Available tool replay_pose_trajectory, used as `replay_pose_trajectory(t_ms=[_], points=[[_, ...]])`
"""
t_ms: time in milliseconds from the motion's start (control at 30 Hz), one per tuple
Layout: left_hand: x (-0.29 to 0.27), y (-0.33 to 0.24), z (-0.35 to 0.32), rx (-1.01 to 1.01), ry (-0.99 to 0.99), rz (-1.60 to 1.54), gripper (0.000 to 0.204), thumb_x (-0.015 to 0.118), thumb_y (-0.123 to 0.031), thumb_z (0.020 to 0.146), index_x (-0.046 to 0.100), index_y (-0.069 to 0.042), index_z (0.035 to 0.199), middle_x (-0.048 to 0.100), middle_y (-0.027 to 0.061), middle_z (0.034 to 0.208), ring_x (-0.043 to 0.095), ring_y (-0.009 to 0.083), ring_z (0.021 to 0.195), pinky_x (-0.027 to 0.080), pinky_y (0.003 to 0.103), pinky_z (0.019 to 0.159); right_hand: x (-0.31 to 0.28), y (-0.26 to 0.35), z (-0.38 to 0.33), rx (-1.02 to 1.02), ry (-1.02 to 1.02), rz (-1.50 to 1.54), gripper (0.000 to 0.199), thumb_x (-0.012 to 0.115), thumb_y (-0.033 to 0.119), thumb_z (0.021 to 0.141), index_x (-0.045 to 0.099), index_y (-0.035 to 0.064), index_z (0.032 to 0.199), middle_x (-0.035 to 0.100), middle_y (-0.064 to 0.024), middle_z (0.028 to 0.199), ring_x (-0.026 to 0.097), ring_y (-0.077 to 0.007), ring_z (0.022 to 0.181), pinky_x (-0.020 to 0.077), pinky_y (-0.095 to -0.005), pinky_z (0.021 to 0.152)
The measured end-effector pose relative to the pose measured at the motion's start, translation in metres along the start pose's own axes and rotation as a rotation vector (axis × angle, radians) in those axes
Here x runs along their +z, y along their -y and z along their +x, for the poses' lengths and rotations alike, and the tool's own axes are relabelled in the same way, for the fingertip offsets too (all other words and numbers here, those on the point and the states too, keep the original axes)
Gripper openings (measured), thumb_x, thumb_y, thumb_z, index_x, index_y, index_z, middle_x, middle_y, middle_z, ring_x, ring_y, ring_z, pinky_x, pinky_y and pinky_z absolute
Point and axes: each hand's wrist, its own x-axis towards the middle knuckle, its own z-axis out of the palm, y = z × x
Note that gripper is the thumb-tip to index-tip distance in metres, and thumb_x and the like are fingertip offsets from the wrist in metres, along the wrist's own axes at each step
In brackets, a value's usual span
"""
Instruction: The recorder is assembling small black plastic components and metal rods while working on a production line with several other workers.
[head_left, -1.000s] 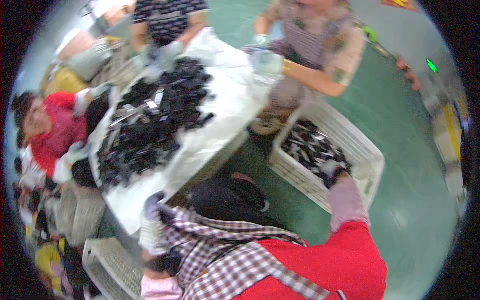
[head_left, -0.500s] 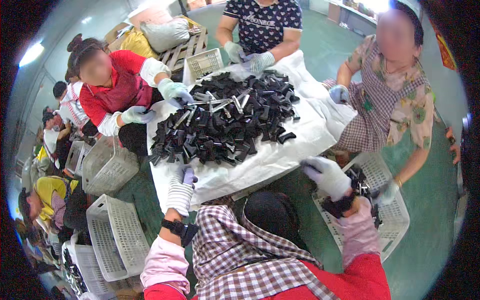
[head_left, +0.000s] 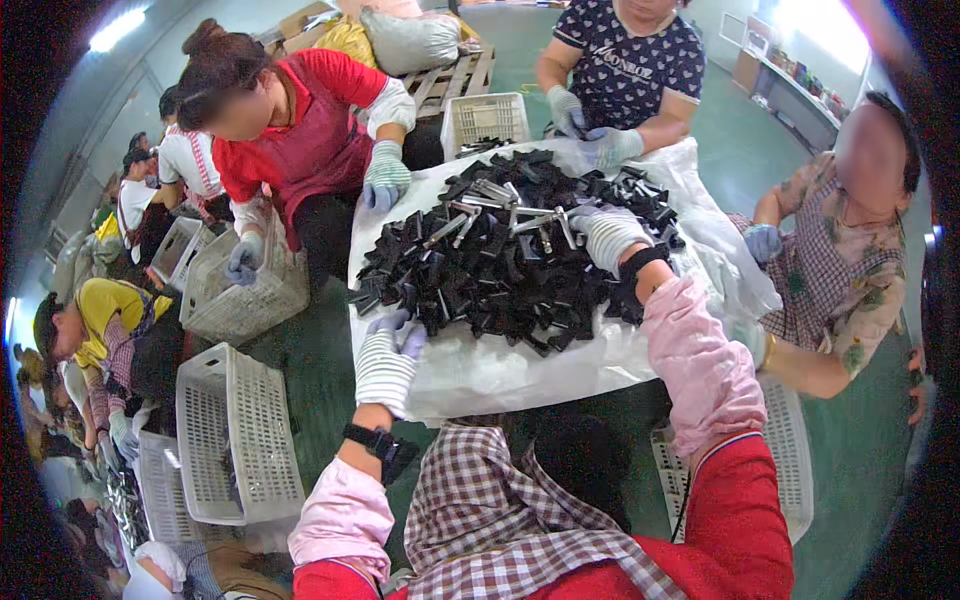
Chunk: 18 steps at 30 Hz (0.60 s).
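Observation:
A wide heap of small black parts (head_left: pixel 500 270), with several silver metal pieces (head_left: pixel 495 195) on top, lies on a white sheet (head_left: pixel 470 375). My left hand (head_left: pixel 388 358), in a striped white glove, rests at the heap's near left edge, thumb apart from the fingers, nothing visibly held. My right hand (head_left: pixel 612 238), gloved too, reaches over the right part of the heap. Its fingers stretch down beside a silver piece and do not visibly close on anything; the fingertips are partly hidden. Black bands circle both wrists.
Co-workers sit around the heap: one in red (head_left: pixel 310 130) at left, one in a dark patterned shirt (head_left: pixel 628 75) opposite, one in a checked apron (head_left: pixel 810 260) at right. White crates stand at far side (head_left: pixel 485 118), left (head_left: pixel 240 440) and lower right (head_left: pixel 795 450).
My right hand has moved from beside the lower-right crate onto the heap. My left hand stays by the heap's edge. The view has shifted; the red-clad co-worker's hands have drawn back from the heap.

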Motion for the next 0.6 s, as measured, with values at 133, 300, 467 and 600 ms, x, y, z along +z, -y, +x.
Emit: replay_pose_trajectory(t_ms=[133,300,467,600], points=[[0.009,-0.01,0.008,0.048,0.011,0.13,0.053,0.067,-0.043,0.083,0.059,-0.004,0.117,0.06,0.0215,0.11,0.059,0.0397,0.098,0.049,0.044,0.086,-0.025,0.019,0.014,0.006,0.12,-0.108,0.021,0.059,0.021,0.084,0.067,0.0158,0.103,0.068,-0.0115,0.105,0.065,-0.0319,0.098,0.0526,-0.0435,0.082],[0.018,-0.026,0.017,-0.05,0.076,0.279,0.063,0.071,-0.038,0.078,0.05,-0.005,0.127,0.058,0.0227,0.115,0.058,0.0383,0.104,0.048,0.044,0.088,-0.013,0.013,0.01,-0.117,-0.028,-0.251,0.019,0.058,0.02,0.084,0.068,0.0162,0.099,0.065,-0.0085,0.103,0.063,-0.0306,0.098,0.0498,-0.0432,0.082],[0.024,-0.026,0.008,-0.012,0.061,0.228,0.037,0.064,-0.019,0.082,0.054,-0.009,0.116,0.06,0.0167,0.107,0.06,0.0346,0.094,0.048,0.045,0.083,-0.032,0.017,-0.016,-0.203,-0.415,-0.004,0.022,0.066,0.021,0.076,0.067,0.0119,0.096,0.063,-0.0099,0.103,0.059,-0.0325,0.097,0.0463,-0.0439,0.085],[0.006,-0.024,-0.005,0.072,-0.166,-0.024,0.028,0.059,-0.014,0.086,0.055,-0.008,0.113,0.062,0.0173,0.097,0.061,0.0327,0.089,0.049,0.043,0.076,-0.041,0.064,-0.081,-0.22,-0.634,0.821,0.021,0.064,0.012,0.081,0.062,0.0025,0.1,0.065,-0.02,0.084,0.064,-0.0368,0.076,0.0515,-0.0393,0.068]])
